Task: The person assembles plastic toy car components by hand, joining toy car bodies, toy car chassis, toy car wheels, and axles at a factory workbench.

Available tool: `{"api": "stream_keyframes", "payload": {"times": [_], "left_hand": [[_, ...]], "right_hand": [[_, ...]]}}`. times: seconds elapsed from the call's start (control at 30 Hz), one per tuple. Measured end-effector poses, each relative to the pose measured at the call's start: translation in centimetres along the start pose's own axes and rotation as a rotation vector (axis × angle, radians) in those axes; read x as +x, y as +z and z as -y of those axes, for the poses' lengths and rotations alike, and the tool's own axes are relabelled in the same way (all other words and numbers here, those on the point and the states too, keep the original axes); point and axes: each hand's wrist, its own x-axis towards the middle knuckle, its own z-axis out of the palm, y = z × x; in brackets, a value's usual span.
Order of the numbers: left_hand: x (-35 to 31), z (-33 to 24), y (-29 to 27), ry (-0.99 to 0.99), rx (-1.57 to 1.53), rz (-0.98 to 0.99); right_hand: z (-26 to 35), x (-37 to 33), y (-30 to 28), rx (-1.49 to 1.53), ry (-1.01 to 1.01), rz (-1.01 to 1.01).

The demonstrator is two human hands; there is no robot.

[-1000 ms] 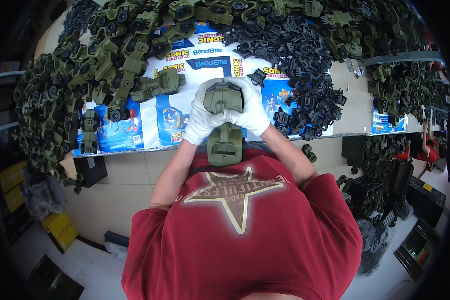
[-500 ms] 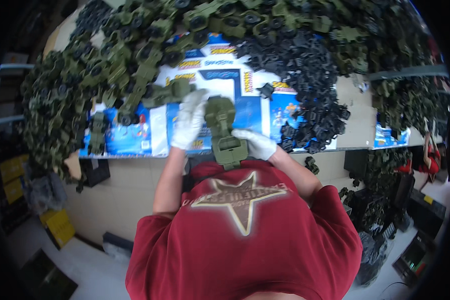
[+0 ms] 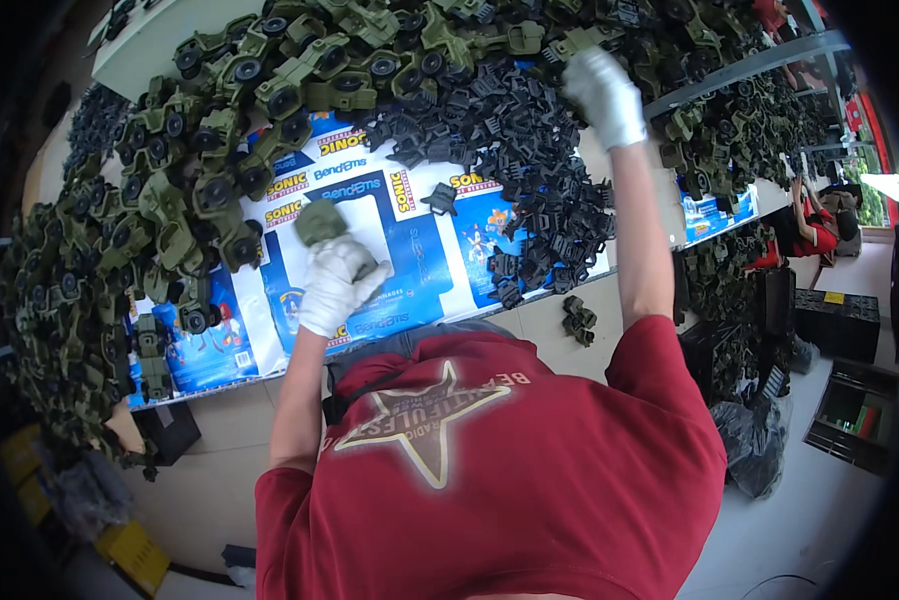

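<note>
My left hand [image 3: 340,285], in a white glove, is closed around an olive-green toy vehicle part [image 3: 322,222] above the printed sheets. The part is blurred, and the glove covers its near end. My right hand [image 3: 606,95], gloved too, is stretched out far to the right, at the edge of a heap of olive-green toy vehicles [image 3: 695,125]. Its fingertips are smeared and partly hidden, beside an olive-green piece [image 3: 582,40]. Between the two hands lies a heap of small black plastic parts [image 3: 550,190]. One black part [image 3: 440,198] lies apart on the sheets.
Olive-green toy vehicles with black wheels [image 3: 245,70] are heaped along the table's far and left sides. Blue printed sheets [image 3: 420,260] cover the near part. A grey metal bar [image 3: 740,72] crosses at the right. Another person in red [image 3: 818,232] works farther right.
The olive-green part was upright between both hands before my chest. Now only my left hand has it, farther left. My right hand has let go and reached far out right. The view has turned.
</note>
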Motion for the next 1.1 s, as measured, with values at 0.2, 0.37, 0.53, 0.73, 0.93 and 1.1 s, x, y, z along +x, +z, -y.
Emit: {"api": "stream_keyframes", "payload": {"times": [0.2,0.37,0.53,0.73,0.93,1.1], "left_hand": [[1.1,-1.4,2.0,-0.421,0.122,-0.484],[2.6,2.0,4.0,-0.851,-0.349,0.006],[1.9,1.4,3.4,-0.848,-0.530,0.020],[1.6,-2.3,-1.3,-0.553,-0.922,0.281],[2.8,-5.0,-4.1,-0.612,-0.782,0.404],[2.5,-5.5,-4.0,-0.557,-0.834,0.306]], "right_hand": [[-12.9,-10.9,8.2,-1.088,0.237,0.316],[-15.9,-13.4,12.0,-1.085,0.340,0.322],[-17.6,-14.9,11.8,-0.430,0.367,0.230],[-13.7,-15.7,11.8,-0.024,0.478,0.536],[-7.0,-16.1,12.2,-0.255,0.637,0.812],[-9.1,-15.9,10.2,0.176,0.630,0.762]]}}
